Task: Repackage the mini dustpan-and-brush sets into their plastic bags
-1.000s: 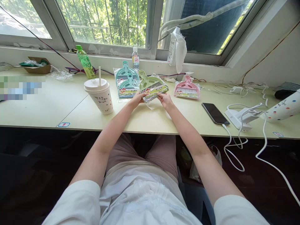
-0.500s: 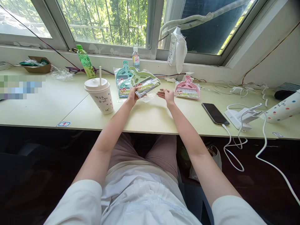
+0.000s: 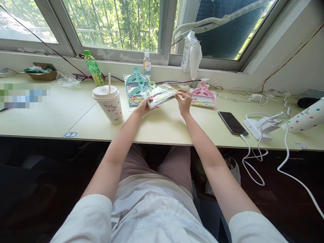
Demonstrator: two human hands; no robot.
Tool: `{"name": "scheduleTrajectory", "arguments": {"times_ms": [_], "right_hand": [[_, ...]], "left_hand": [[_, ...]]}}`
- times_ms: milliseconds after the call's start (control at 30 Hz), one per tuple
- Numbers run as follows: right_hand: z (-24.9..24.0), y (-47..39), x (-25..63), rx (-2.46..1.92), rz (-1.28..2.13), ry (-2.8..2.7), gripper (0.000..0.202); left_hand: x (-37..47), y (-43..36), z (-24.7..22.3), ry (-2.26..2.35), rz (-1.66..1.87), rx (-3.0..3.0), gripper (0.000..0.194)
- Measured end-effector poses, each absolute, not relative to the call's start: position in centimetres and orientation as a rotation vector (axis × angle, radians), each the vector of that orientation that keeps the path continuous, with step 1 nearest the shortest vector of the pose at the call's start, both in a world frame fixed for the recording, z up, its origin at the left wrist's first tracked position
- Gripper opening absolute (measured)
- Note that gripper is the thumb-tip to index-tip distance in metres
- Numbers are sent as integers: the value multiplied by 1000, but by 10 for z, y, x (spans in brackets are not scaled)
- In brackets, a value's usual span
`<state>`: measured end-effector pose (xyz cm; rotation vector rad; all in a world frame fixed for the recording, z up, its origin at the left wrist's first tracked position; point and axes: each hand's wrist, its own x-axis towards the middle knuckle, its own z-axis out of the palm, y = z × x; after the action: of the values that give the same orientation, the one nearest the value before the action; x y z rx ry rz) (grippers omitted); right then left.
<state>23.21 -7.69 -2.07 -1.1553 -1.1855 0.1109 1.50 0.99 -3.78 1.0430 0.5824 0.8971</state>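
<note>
Above the desk I hold a green mini dustpan and brush set [image 3: 163, 94] in clear plastic wrap, tilted so its wide edge faces me. My left hand [image 3: 144, 106] is closed round its left end. The fingers of my right hand [image 3: 184, 101] pinch the right end of the wrapped set. Two teal dustpan sets [image 3: 138, 88] in the same kind of wrap lie just behind my left hand. A pink dustpan set [image 3: 203, 95], also wrapped, rests on the desk to the right of my right hand.
A lidded paper cup [image 3: 108, 104] with a straw stands left of my arms. A green bottle [image 3: 93, 68] and a small clear bottle [image 3: 147, 65] stand by the window. On the right are a phone [image 3: 233, 123], a white power strip [image 3: 259, 127] with cables, and another cup [image 3: 307, 116] lying down.
My right hand, open and apart from the green set before, now grips its right end. The set has been tipped and turned, so its green face shows less.
</note>
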Motion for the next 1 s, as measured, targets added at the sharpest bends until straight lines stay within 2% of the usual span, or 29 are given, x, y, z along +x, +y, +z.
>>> {"name": "scheduleTrajectory", "arguments": {"times_ms": [133,500,633,733,833,900,1000], "right_hand": [[-21,-76,234,-1137,90,-1184,6],[-41,-59,254,-1429,108,-1323,5],[-44,-58,252,-1458,-47,-1388,6],[-46,-55,250,-1485,-35,-1407,8],[-48,-54,250,-1450,130,-1335,30],[-47,-54,251,-1405,395,-1237,49],[-43,-57,254,-1303,814,-1088,52]], "left_hand": [[17,6,-37,626,834,954,41],[10,-4,-31,641,637,1161,17],[11,-8,-29,594,633,1186,19],[11,-7,-30,595,616,1182,23],[10,-3,-31,610,593,1182,27],[11,-3,-30,637,601,1187,29],[13,-7,-27,718,642,1197,31]]}}
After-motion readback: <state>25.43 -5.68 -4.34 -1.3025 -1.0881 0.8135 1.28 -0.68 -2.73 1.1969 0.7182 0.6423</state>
